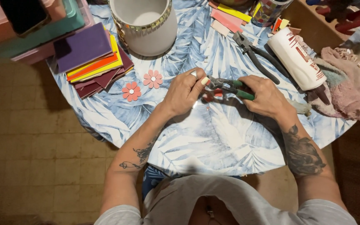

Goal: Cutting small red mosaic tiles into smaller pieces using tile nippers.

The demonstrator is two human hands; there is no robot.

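My right hand [265,96] grips a pair of green-handled nippers [230,86] over the round table [213,137] with its blue leaf-print cloth. The tool's metal jaws point left toward my left hand [184,91], whose fingers pinch a small red tile piece [213,95] at the jaws. How firmly the piece is held is partly hidden by the fingers. Small red chips lie on the cloth just below the hands.
Two pink tile flowers [142,85] lie left of my hands. A stack of coloured tiles [92,58] sits at upper left, a white pot [144,25] behind, black pliers [257,54], a white bottle [296,58] and a pink rag [346,87] at right.
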